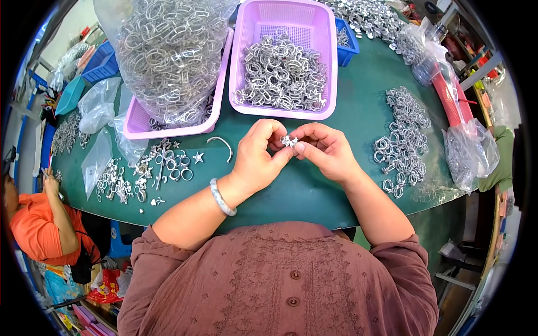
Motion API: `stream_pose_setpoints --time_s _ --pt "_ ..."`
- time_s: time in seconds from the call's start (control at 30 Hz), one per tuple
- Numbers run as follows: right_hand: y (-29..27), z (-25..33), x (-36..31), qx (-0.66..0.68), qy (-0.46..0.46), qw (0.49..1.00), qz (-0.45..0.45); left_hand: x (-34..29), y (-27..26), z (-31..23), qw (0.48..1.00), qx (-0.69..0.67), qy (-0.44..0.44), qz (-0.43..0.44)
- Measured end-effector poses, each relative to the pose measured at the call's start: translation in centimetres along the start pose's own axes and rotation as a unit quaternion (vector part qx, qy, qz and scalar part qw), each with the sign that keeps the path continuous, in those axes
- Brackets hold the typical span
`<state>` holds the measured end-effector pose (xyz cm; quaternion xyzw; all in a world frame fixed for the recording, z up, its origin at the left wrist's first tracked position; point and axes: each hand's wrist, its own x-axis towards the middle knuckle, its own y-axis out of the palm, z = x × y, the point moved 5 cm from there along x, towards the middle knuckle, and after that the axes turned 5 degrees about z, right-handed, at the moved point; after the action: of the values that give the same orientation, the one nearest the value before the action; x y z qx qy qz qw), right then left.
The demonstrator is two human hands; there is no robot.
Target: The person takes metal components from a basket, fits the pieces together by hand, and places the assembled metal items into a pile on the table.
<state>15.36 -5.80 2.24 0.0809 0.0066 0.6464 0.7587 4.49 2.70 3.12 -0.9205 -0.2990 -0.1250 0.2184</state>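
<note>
Just in front of the pink basket, my two hands meet over a small silvery metal piece [289,141] with a knobbly outline. My left hand [259,155] pinches it between thumb and fingers from one side. From the other side my right hand [329,152] has its thumb and fingertips closed on the same piece. Fingertips cover part of it, so its exact kind is unclear. Beyond my hands, the pink basket [238,84] holds a heap of silvery ring-shaped metal pieces [284,73]. A bangle [222,197] circles my left wrist.
A clear bag of metal pieces [168,50] rests in another pink basket [162,133]. Loose rings and a star [198,157] lie to the left, near a curved strip [223,147]. More ring pieces [402,140] are piled right. A co-worker [47,227] sits at the far left.
</note>
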Motion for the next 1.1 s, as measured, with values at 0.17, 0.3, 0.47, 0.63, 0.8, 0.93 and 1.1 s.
stream_pose_setpoints --time_s 0.17,0.3,0.47,0.63,0.8,0.93,1.1 --pt "-0.1 0.3 0.1 -0.015 -0.072 0.997 -0.026 0.1 0.2 0.0 0.996 -0.083 0.03 0.023" --pt "-0.2 1.5 -0.1 -0.178 -0.163 0.968 -0.064 0.1 0.4 -0.5 0.988 -0.151 0.017 0.032" --pt "-0.1 2.0 -0.2 -0.242 -0.202 0.945 -0.09 0.0 0.6 0.7 0.968 -0.247 -0.014 0.036" --pt "-0.2 2.2 -0.3 -0.288 -0.233 0.922 -0.112 0.0 0.7 1.0 0.959 -0.279 -0.021 0.046" --pt "-0.1 2.3 -0.4 -0.286 -0.235 0.922 -0.112 0.0 0.7 0.7 0.955 -0.294 -0.005 0.044" --pt "-0.1 2.4 -0.3 -0.278 -0.238 0.924 -0.108 0.0 0.7 0.8 0.953 -0.299 -0.01 0.044" --pt "-0.2 2.4 -0.3 -0.281 -0.228 0.926 -0.103 0.1 0.7 0.7 0.947 -0.319 -0.01 0.037"
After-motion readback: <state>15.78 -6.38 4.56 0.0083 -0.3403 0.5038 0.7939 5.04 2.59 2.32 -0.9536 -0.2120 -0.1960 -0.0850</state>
